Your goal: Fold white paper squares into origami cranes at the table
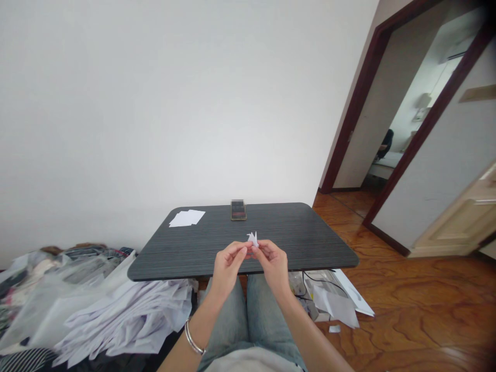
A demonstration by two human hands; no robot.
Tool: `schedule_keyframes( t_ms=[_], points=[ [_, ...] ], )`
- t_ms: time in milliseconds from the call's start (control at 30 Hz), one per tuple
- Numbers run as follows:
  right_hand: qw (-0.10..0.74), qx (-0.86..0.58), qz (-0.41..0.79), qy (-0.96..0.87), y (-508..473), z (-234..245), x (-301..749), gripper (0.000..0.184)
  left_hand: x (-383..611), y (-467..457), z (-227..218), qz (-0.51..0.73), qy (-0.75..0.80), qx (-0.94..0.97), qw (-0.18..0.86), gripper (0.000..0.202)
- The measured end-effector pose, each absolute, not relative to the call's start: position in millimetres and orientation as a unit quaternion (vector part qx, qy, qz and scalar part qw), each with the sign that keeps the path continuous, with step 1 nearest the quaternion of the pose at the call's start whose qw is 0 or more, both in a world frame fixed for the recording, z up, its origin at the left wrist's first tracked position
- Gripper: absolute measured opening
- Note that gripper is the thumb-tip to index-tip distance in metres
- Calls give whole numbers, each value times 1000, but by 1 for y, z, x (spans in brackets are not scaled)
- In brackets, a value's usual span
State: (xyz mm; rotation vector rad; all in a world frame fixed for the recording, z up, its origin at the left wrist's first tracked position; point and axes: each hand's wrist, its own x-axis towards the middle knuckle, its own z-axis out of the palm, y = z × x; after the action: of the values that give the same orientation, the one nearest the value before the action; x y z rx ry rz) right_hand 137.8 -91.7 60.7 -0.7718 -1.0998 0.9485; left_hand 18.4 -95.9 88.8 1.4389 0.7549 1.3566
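A small piece of folded white paper with pointed tips, shaped like an origami crane (253, 238), is held up above the near part of the dark table (279, 222). My right hand (273, 262) pinches it between thumb and fingertips. My left hand (229, 263) is closed too, its thumb and fingertips meeting at the paper's left lower side. Fingers cover the lower part of the paper. A silver bracelet (192, 338) circles my left wrist.
Flat white paper sheets (186, 218) lie at the table's back left. A phone-like device (238, 210) stands at the back middle, near the wall. Piled clothes and white cloth (127, 320) lie at the left. Papers (337, 305) and cables are under the table's right side. A doorway opens at right.
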Motion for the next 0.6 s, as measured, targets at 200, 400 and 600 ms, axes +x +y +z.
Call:
schedule_keyframes(
  t_ms=[200,400,600],
  points=[
    [671,-347,440,-486,-90,60,143,12,15,-91,83,593,386,589,390,14],
    [663,-336,459,-487,-94,65,142,12,13,-86,83,574,373,621,383,16],
    [685,-325,449,-473,-98,71,137,19,17,-88,85,588,351,585,435,11]
  ],
)
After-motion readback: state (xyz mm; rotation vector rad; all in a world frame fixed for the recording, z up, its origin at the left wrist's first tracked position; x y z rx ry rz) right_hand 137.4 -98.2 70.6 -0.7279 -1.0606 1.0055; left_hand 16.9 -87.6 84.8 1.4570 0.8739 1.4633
